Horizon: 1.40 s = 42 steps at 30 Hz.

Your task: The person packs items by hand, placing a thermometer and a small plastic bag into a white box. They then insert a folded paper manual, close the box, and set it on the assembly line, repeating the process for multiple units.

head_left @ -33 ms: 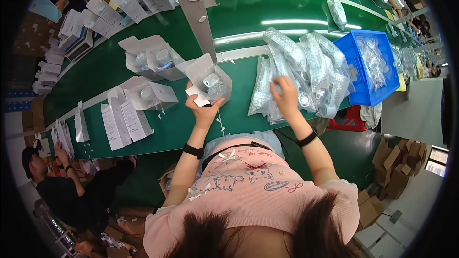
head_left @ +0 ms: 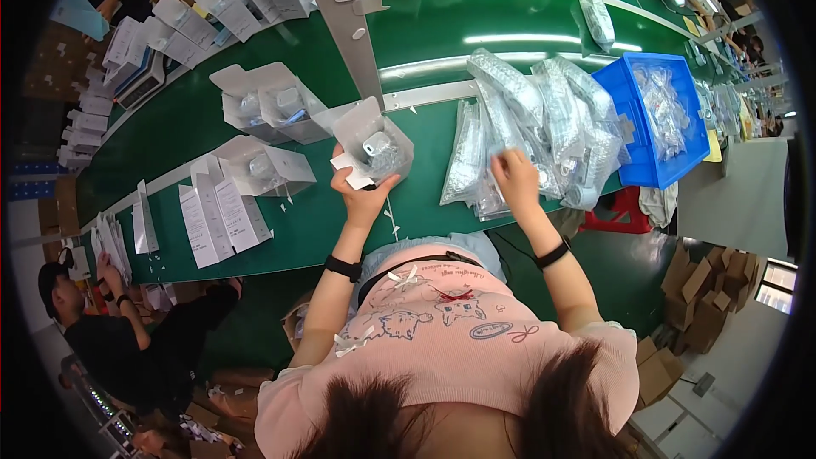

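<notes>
My left hand (head_left: 365, 197) is closed around the near side of an open white carton (head_left: 398, 172), its thumb on the right and its fingers by a lowered flap. Inside the carton sits a small white device (head_left: 375, 144) in clear plastic wrapping. My right hand (head_left: 516, 180) is over the left part of a pile of bubble-wrap pouches (head_left: 561, 102), fingers curled and drawn together. Whether it pinches a pouch or something small cannot be made out.
Other open cartons (head_left: 276, 166) with wrapped devices stand left on the green table (head_left: 314, 238). A blue bin (head_left: 625, 123) of clear-wrapped items is right of the pouches. A metal post (head_left: 353, 34) rises beyond my carton. A person (head_left: 110, 340) works at far left.
My right hand has shifted slightly to the right and toward me over the pouches, its fingers more drawn together. My left hand and the carton stay nearly in place.
</notes>
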Each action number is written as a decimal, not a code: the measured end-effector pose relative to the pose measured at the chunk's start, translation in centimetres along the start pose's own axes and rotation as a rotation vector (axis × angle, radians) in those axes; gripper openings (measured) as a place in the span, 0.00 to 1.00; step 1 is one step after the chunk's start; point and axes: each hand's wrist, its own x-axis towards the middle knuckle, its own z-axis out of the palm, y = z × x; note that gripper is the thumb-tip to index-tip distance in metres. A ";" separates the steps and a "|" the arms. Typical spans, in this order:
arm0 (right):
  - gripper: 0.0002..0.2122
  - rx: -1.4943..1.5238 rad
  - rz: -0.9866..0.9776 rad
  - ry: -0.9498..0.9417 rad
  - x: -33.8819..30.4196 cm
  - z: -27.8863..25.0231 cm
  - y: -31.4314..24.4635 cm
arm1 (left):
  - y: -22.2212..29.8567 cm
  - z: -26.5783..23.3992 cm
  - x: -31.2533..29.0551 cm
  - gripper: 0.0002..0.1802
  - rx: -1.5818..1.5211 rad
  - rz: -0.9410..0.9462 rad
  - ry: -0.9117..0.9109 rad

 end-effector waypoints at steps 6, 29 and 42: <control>0.11 -0.346 0.260 -0.128 -5.9 2.9 4.5 | 0.7 0.0 0.5 0.42 -0.007 0.059 -0.111; 0.08 0.471 -0.861 0.011 2.5 -5.3 -12.7 | 5.6 -3.9 4.9 0.07 0.364 -0.300 -0.055; 0.12 0.080 -1.241 -0.225 5.5 1.9 -15.0 | 4.3 -4.2 5.0 0.05 0.152 -0.426 0.001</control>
